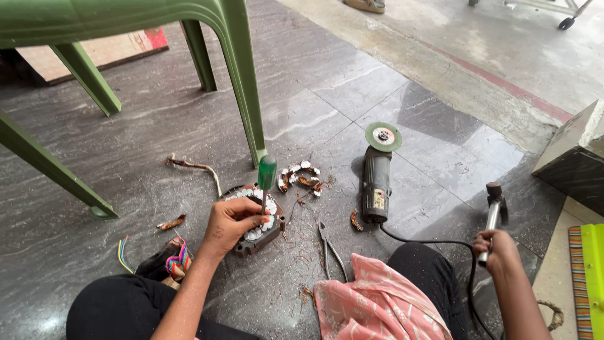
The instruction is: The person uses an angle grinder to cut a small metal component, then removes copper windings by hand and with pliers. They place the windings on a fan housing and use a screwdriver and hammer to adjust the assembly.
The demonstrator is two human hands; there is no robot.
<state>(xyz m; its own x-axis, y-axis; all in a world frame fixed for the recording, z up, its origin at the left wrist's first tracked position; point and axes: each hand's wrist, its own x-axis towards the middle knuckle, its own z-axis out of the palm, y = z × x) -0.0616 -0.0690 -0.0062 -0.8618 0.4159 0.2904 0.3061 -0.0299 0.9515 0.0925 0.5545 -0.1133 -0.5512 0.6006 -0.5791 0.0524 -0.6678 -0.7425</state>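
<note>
A motor stator [255,221], a dark ring with pale windings, lies on the grey stone floor [327,94] between the person's knees, just in front of a green plastic chair [242,82] leg. The left hand [231,221] is closed around the shaft of a screwdriver [266,179] with a green handle, holding it upright with the tip set down into the stator's windings. The right hand [497,247], well apart at the right, is clenched around the metal handle of a hammer [494,208], whose dark head points away from the person and is raised a little above the floor. Just behind the stator lies a curved clump of cut windings [301,176], white and copper-brown, with loose copper strands scattered around it. To the right of that clump an angle grinder [376,179] rests on the floor, its green disc away from the person and its black cord [434,242] running back towards the right knee. Pliers [331,250] lie near the stator, between it and a pink cloth [377,302] over the lap. Beside the left wrist sit coloured wires [179,259], and a strip of brown scrap [192,165] lies further out near the chair.
</note>
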